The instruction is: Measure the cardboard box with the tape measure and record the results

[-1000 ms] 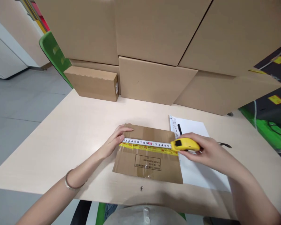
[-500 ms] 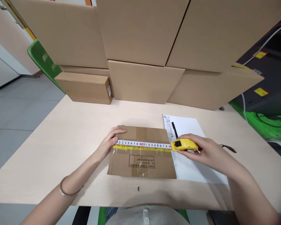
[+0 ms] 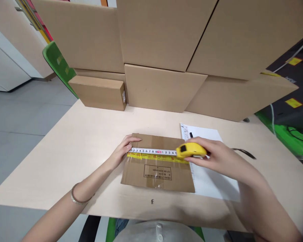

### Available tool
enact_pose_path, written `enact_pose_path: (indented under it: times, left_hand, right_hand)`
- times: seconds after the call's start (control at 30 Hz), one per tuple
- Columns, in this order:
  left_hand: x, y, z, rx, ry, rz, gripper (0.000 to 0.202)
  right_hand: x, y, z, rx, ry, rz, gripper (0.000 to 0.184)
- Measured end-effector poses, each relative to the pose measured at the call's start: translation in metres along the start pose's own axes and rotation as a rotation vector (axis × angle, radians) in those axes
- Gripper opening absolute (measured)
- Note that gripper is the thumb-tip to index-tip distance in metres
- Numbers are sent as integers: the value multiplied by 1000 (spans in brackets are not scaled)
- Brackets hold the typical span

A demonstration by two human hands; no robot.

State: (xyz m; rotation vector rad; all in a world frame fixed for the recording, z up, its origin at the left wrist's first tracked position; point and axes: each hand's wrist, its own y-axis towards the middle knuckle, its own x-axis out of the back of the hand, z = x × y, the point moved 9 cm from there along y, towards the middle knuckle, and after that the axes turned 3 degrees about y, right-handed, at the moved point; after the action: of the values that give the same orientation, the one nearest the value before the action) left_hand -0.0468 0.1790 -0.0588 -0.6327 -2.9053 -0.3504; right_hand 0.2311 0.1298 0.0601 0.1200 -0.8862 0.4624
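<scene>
A small cardboard box (image 3: 133,174) with yellow printed tape and a stamped black frame lies flat on the table in front of me. My left hand (image 3: 122,151) is at its left edge, the thumb pinching the end of the white tape blade (image 3: 151,151) there and a finger resting on the box top. The blade runs straight across the box, just above the yellow tape. In my right hand (image 3: 212,154) is the yellow tape measure (image 3: 192,150), its case over the box's right edge, with the strap (image 3: 244,153) trailing to the right.
Under the box's right side lies a white spiral notebook (image 3: 207,181), a black pen (image 3: 191,135) on it mostly covered by the tape measure. A closed carton (image 3: 98,94) stands at the back left. Large cardboard panels (image 3: 164,89) line the table's (image 3: 53,151) far edge.
My right hand has brought the tape measure case left over the box, so less blade shows. The left hand stays at the box's left edge. The whole view has shifted slightly.
</scene>
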Motion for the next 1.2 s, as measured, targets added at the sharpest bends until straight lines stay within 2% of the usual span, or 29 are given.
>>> enact_pose_path:
  times: [0.1,0.2,0.33,0.4,0.47,0.53,0.57,0.6,0.63,0.67,0.73,0.77,0.83,0.9,1.03,1.1,1.2]
  left_hand:
    - [1,0,-1,-10,-11,-9,39]
    - [-2,0,-3,-22,-102,-29,39]
    - [-1,2,1,0,-225,-111,54]
    - [1,4,-3,-2,-138,-93,56]
    - [2,4,-18,-20,49,-33,52]
    - [3,0,-42,-32,291,-3,46]
    - [5,-4,-59,-49,397,-47,43]
    - [7,-9,-79,-83,492,-119,39]
    - [2,-16,-100,-136,585,-163,37]
    - [-11,-22,-120,-202,681,-158,40]
    - [-50,-38,-151,-381,838,-66,52]
    - [-72,-46,-161,-481,885,-10,52]
    - [-110,-57,-163,-594,956,110,39]
    - [-133,-63,-157,-698,997,151,30]
    - [-144,-70,-147,-896,1060,171,27]
    - [-146,-71,-142,-927,1103,231,30]
    - [-151,-71,-137,-905,1195,320,47]
  right_hand:
    - [-25,41,39,123,-28,71,29]
    - [-52,76,80,307,-145,83,33]
    - [-70,93,116,512,-202,84,37]
    - [-65,85,118,579,-167,81,37]
    - [-50,70,104,550,-92,63,39]
    - [-30,50,75,423,10,40,41]
    - [-22,38,60,361,51,53,44]
    - [-15,23,51,359,86,61,45]
    - [-11,9,46,381,116,87,45]
    - [-9,-3,42,394,136,123,46]
    - [-10,-21,41,409,170,199,46]
    - [-14,-26,41,404,186,237,45]
    - [-23,-29,46,409,210,303,40]
    - [-33,-26,52,430,197,345,38]
    - [-40,-13,53,458,156,368,37]
    - [-39,-7,51,479,164,379,35]
    - [-33,4,48,516,187,397,37]
